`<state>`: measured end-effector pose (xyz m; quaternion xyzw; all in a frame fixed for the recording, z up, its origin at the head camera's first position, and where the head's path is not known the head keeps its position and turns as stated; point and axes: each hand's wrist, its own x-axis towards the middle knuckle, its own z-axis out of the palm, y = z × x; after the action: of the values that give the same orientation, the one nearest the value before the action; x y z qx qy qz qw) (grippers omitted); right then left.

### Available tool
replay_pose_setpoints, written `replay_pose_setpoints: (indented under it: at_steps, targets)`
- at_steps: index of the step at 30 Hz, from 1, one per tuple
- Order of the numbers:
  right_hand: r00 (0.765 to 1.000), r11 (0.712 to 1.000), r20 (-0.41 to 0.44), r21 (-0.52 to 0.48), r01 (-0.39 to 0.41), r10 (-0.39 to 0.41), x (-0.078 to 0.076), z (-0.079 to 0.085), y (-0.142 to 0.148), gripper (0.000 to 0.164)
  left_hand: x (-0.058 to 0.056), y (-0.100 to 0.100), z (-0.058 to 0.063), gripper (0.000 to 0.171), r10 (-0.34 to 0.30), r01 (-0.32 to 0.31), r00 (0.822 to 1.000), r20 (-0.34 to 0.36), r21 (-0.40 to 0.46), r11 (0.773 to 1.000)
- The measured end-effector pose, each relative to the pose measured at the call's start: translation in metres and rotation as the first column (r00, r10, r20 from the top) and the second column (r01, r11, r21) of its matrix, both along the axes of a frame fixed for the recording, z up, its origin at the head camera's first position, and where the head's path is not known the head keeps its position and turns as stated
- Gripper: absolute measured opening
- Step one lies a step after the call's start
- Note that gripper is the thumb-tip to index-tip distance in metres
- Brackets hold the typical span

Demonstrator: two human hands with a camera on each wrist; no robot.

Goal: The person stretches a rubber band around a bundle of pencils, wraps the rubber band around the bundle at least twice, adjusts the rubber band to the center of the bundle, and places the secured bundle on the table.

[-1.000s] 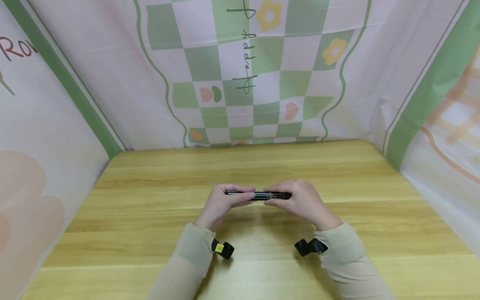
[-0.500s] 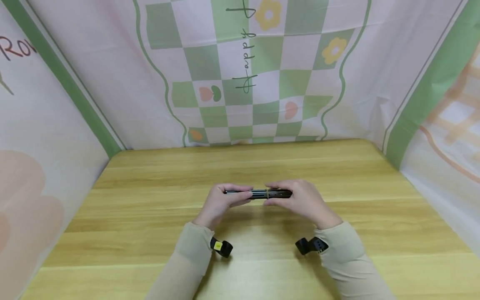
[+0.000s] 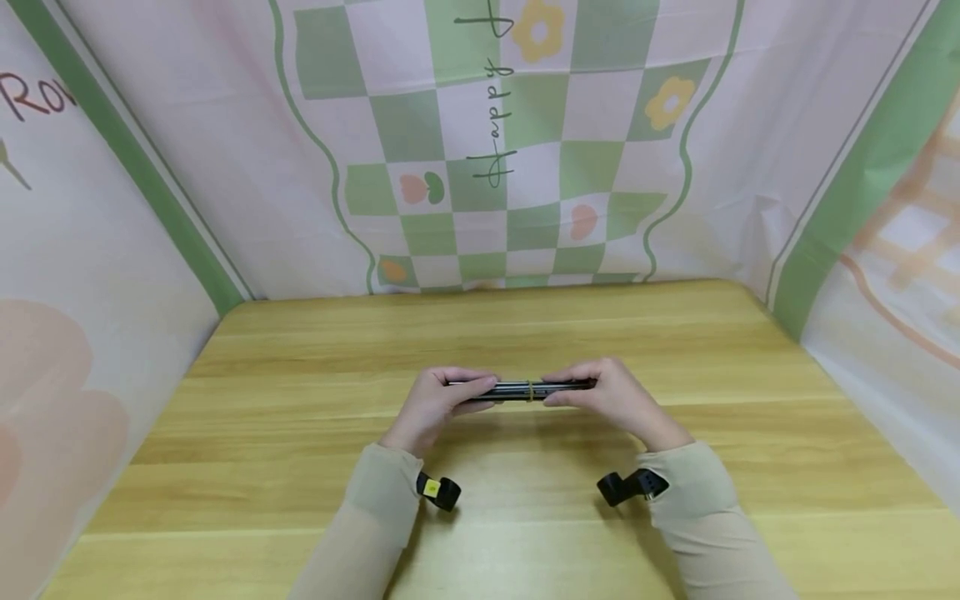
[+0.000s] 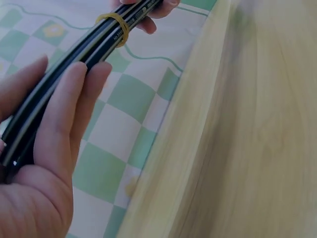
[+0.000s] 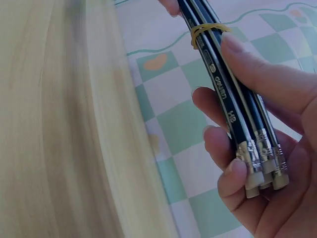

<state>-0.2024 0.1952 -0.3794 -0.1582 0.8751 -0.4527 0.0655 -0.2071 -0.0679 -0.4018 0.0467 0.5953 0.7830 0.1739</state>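
Both hands hold a bundle of dark pencils (image 3: 513,391) level above the table, roughly across the middle of the head view. A yellow rubber band (image 3: 530,391) circles the bundle between the two hands. My left hand (image 3: 437,402) grips one end, thumb in front and fingers behind; that end is mostly hidden in the palm. At the other end, my right hand (image 3: 617,402) has its thumb and fingers around the pencils. White erasers (image 5: 280,181) in silvery ferrules show there in the right wrist view, with "HB" printed on one dark barrel.
A wooden table (image 3: 315,350) lies below the hands. Printed cloth with green checks (image 3: 480,192) stands behind it, and more cloth rises at both sides. Small black wrist cameras (image 3: 442,493) jut inward from the sleeves.
The right hand has shifted slightly right along the bundle, and the left hand slightly left. More of the pencils and the rubber band now show between the hands.
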Motion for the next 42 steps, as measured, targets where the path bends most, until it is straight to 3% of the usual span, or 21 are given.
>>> replay_pose_setpoints:
  at_steps: [6,10,15,17,24,33,42]
  targets:
    - [1.0,1.0,0.022,-0.016,-0.017,0.017,-0.002,-0.004,0.002,0.036,-0.002,0.0,-0.005,0.027,0.029,-0.03,1.0,-0.011,-0.114,0.993]
    - [1.0,1.0,0.018,-0.006,-0.01,0.01,-0.004,-0.01,0.004,0.034,-0.003,-0.004,-0.008,0.027,0.007,-0.016,0.999,-0.04,-0.225,0.974]
    - [1.0,0.999,0.02,0.03,-0.012,0.012,-0.007,-0.018,0.007,0.034,-0.004,-0.009,-0.009,0.031,-0.082,0.015,0.989,-0.125,-0.461,0.887]
    - [0.999,0.999,0.025,0.047,-0.023,0.022,-0.009,-0.022,0.008,0.034,-0.004,-0.01,-0.009,0.031,-0.109,0.021,0.984,-0.141,-0.518,0.855]
    - [0.995,0.989,0.029,0.11,-0.094,0.092,-0.013,-0.027,0.009,0.033,-0.005,-0.012,-0.013,0.024,-0.171,0.034,0.97,-0.17,-0.605,0.795]
    - [0.994,0.977,0.038,0.182,-0.11,0.105,-0.012,-0.029,0.007,0.029,-0.004,-0.01,-0.015,0.017,-0.228,0.033,0.955,-0.19,-0.695,0.718]
    - [0.992,0.972,0.01,0.199,-0.122,0.123,-0.012,-0.033,0.003,0.025,-0.005,-0.01,-0.018,0.015,-0.264,0.034,0.942,-0.205,-0.727,0.686]
